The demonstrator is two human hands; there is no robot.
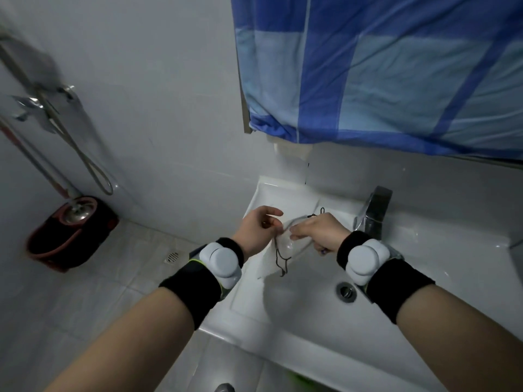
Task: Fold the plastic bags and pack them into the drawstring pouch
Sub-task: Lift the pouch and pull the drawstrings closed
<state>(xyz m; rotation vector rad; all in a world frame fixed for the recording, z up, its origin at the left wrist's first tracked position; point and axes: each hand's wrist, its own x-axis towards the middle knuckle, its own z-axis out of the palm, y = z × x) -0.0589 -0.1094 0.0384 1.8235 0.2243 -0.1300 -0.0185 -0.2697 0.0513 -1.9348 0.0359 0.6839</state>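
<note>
Over the sink's (283, 321) left edge, your left hand (259, 230) pinches the cord (280, 258); your right hand (319, 232) pinches the pouch (285, 244), apparently holding its mouth open.

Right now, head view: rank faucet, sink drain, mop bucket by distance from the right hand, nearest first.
From the right hand:
1. Faucet, just to its right at the back of the sink.
2. Sink drain, below it in the basin, nearer the person.
3. Mop bucket, far left on the floor, past the left hand.
</note>
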